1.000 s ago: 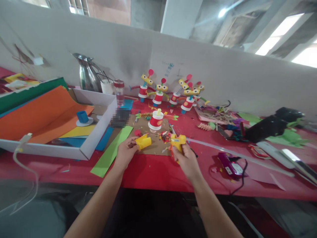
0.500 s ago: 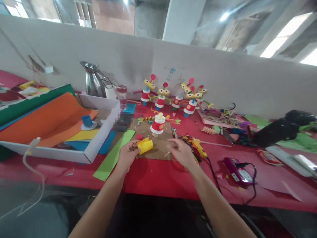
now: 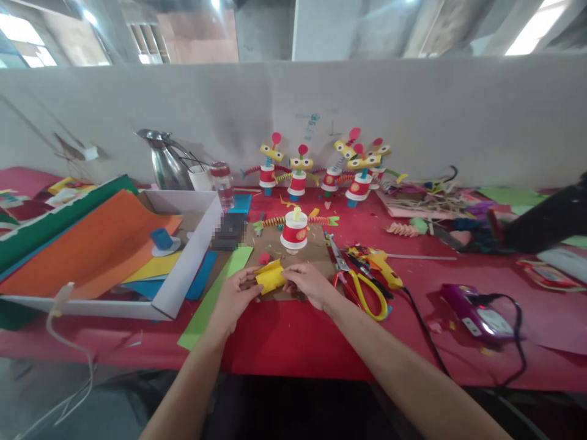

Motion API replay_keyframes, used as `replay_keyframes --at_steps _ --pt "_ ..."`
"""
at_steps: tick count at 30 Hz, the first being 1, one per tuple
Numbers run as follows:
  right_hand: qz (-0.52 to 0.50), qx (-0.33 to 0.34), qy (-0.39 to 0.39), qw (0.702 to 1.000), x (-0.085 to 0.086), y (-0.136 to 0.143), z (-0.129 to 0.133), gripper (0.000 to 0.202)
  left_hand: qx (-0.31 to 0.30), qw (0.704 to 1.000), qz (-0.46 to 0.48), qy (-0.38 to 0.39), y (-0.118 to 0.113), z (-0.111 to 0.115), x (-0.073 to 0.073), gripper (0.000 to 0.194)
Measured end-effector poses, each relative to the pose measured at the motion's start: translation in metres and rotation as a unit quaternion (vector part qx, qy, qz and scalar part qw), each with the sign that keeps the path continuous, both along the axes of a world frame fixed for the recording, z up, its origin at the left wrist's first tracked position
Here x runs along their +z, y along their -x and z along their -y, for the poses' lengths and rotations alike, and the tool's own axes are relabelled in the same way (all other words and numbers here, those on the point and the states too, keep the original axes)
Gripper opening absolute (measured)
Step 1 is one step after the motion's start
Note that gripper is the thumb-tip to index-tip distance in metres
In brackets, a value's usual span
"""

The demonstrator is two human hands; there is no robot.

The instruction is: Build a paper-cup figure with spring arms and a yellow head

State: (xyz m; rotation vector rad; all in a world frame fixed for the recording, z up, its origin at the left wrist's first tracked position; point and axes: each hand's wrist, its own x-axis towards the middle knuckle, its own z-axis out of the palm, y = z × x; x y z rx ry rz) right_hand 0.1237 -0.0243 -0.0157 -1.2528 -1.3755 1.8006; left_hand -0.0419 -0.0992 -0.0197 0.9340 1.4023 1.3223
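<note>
A curled piece of yellow paper (image 3: 271, 277) is held between both hands over the front of the brown board (image 3: 316, 267). My left hand (image 3: 235, 296) pinches its left end. On its right end, the fingers of my right hand (image 3: 309, 282) are closed. Just behind stands a red and white cup figure (image 3: 294, 230) with coiled paper arms and a yellow piece on top, but no head. A red disc (image 3: 264, 258) lies behind the yellow paper. Yellow-handled scissors (image 3: 367, 296) rest to the right of my right hand.
At left sits a white box (image 3: 186, 263) of coloured paper. Finished cup figures (image 3: 298, 183) line the wall. A yellow glue gun (image 3: 385, 267) and a purple device (image 3: 481, 315) with cables lie at right. A green strip (image 3: 215, 299) lies beside my left hand.
My right hand has moved left from near the scissors and now grips the right end of the yellow paper. The view has tilted and shifted slightly to the right.
</note>
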Motion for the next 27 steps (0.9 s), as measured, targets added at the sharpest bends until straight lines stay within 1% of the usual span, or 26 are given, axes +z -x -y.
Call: replay_keyframes --at_steps 4,8,16,20,22,23,25,27 --pt "-0.007 0.006 0.052 0.999 0.001 0.002 -0.009 0.021 -0.023 0.998 -0.056 0.006 0.008 -0.001 0.0 0.045" --pt "-0.018 0.015 0.087 0.996 0.004 0.002 -0.014 0.023 -0.04 0.995 -0.092 0.0 0.01 -0.001 -0.003 0.042" --pt "-0.039 0.022 0.122 0.991 0.011 -0.001 -0.016 0.021 -0.04 0.986 -0.163 -0.021 0.007 0.002 -0.004 0.036" --pt "-0.037 0.025 0.129 0.991 0.012 -0.001 -0.018 0.025 -0.046 0.976 -0.212 -0.034 0.008 0.003 -0.003 0.035" --pt "-0.033 0.026 0.129 0.991 0.011 -0.001 -0.018 0.026 -0.051 0.958 -0.278 -0.053 0.01 0.003 -0.001 0.033" --pt "-0.032 0.026 0.128 0.991 0.011 -0.001 -0.018 0.027 -0.053 0.943 -0.321 -0.067 0.011 0.004 0.002 0.032" --pt "-0.029 0.025 0.127 0.991 0.01 -0.001 -0.019 0.026 -0.06 0.906 -0.407 -0.103 0.013 0.004 0.007 0.029" --pt "-0.028 0.025 0.125 0.991 0.009 0.0 -0.019 0.025 -0.08 0.869 -0.466 -0.146 0.016 0.002 0.012 0.027"
